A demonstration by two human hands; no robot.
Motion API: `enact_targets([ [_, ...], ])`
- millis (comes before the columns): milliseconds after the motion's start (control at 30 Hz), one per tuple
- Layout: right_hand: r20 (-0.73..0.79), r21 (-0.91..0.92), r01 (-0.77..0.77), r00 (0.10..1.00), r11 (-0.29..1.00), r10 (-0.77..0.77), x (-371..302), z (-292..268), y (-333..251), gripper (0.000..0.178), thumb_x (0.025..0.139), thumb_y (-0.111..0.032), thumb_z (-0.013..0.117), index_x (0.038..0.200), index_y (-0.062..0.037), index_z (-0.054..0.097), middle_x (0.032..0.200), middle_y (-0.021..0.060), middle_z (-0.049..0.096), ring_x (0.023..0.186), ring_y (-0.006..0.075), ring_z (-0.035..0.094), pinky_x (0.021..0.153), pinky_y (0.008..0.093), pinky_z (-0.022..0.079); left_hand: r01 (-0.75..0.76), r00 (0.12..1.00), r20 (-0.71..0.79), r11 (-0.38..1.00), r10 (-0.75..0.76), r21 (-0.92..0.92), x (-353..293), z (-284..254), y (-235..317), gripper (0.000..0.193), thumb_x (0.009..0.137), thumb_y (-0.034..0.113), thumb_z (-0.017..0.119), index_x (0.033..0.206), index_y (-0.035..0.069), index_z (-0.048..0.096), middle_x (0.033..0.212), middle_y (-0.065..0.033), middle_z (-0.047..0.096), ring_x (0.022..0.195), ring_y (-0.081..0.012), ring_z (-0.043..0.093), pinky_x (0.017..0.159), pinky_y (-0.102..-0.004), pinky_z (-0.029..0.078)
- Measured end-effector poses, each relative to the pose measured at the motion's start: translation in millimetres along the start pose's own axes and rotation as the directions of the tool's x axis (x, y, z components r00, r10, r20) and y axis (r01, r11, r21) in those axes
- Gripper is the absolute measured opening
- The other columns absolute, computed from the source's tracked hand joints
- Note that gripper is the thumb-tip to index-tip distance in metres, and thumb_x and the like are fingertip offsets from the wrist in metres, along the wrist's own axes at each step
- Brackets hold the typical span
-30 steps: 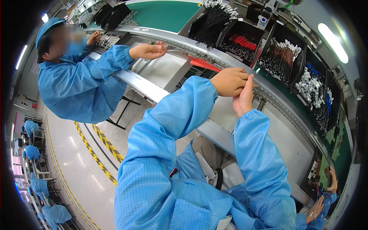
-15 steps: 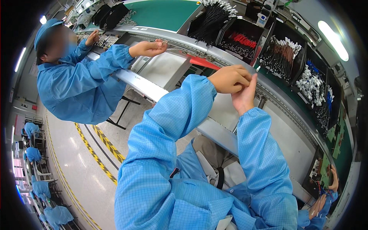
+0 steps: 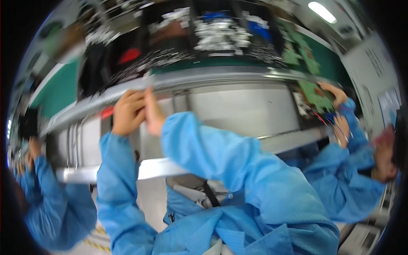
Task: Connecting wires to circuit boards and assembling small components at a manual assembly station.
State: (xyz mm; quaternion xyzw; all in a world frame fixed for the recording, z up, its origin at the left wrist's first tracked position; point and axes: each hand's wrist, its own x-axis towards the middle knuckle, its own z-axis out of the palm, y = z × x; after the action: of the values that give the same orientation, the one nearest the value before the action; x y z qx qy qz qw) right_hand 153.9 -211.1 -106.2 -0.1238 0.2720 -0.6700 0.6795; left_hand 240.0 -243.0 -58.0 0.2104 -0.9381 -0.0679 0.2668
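My left hand (image 3: pixel 127 112) and my right hand (image 3: pixel 154 113) are pressed together over the near edge of a metal conveyor rail (image 3: pixel 229 77). The left fingers are curled in, and the right hand lies against them with its fingertips up. A small whitish tip (image 3: pixel 147 79) shows just above the fingertips, too smeared to name. What lies between the hands is hidden. Beyond the rail, nearest to my hands, stand black bins with bundles of cables: red ones (image 3: pixel 130 55), brown ones (image 3: pixel 171 32) and a heap with white connectors (image 3: pixel 221 37).
On the right, a co-worker's hands (image 3: pixel 334 92) work at a green board (image 3: pixel 313 94) with red and blue wires. Another person's blue sleeve (image 3: pixel 47 187) is at the left. A silver front rail (image 3: pixel 159 168) runs before my body. Cables with blue parts (image 3: pixel 260 30) fill a further bin.
The view has swung to the right, bringing the right-hand co-worker into fuller sight. My hands stay together and now appear further left in the picture. The picture is blurred.
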Motion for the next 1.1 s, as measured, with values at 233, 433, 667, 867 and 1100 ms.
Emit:
enact_targets([
  [233,0.265,0.052,-0.166,0.953,0.985,0.146,-7,-2,-4,0.06,0.089,-0.064,0.035,0.124,-0.016,0.047,0.116,0.0032,0.053,0.111,0.0138,0.049,0.091,0.0316,0.042,0.152,0.984,-0.05,0.956,-0.17,-0.252,-17,-2,-12,0.026,0.069,0.005,0.052,0.089,0.001,0.067,0.098,-0.0105,0.065,0.096,-0.0282,0.054,0.088,-0.037,0.042],
  [433,0.187,-0.041,-0.107,0.976,0.993,0.113,6,-16,10,0.057,0.09,-0.059,0.04,0.128,-0.0165,0.043,0.121,0.0024,0.05,0.114,0.0132,0.045,0.092,0.0314,0.038,0.162,0.985,0.074,0.982,-0.155,-0.093,-4,13,4,0.036,0.074,0.008,0.048,0.105,0.007,0.068,0.105,-0.0097,0.064,0.1,-0.0294,0.052,0.092,-0.0365,0.04],
  [667,0.166,-0.014,-0.124,0.978,0.992,0.125,0,-6,3,0.056,0.09,-0.064,0.035,0.117,-0.0183,0.053,0.105,0.0008,0.058,0.1,0.0116,0.054,0.083,0.0301,0.043,0.128,0.989,-0.041,0.965,-0.141,-0.229,-8,10,-8,0.028,0.066,0.01,0.051,0.086,0.0,0.068,0.092,-0.0115,0.065,0.096,-0.03,0.054,0.085,-0.0369,0.043],
  [867,0.174,-0.095,-0.159,0.969,0.983,0.173,-6,-12,-5,0.062,0.089,-0.067,0.026,0.121,-0.0193,0.049,0.11,-0.0003,0.056,0.105,0.0132,0.052,0.09,0.0332,0.04,0.31,0.947,0.111,0.756,-0.303,-0.577,-15,12,-16,0.028,0.065,0.01,0.054,0.087,-0.003,0.066,0.098,-0.0134,0.064,0.102,-0.028,0.052,0.092,-0.0372,0.038],
  [1100,0.091,-0.18,-0.134,0.984,0.975,0.152,3,-28,4,0.042,0.085,-0.047,0.058,0.116,-0.0187,0.051,0.11,0.0011,0.053,0.102,0.0136,0.049,0.083,0.0301,0.04,0.186,0.958,0.259,0.957,-0.125,-0.225,-14,20,-7,0.057,0.065,0.011,0.058,0.121,0.005,0.057,0.123,-0.0124,0.054,0.113,-0.0319,0.045,0.099,-0.0402,0.033],
])
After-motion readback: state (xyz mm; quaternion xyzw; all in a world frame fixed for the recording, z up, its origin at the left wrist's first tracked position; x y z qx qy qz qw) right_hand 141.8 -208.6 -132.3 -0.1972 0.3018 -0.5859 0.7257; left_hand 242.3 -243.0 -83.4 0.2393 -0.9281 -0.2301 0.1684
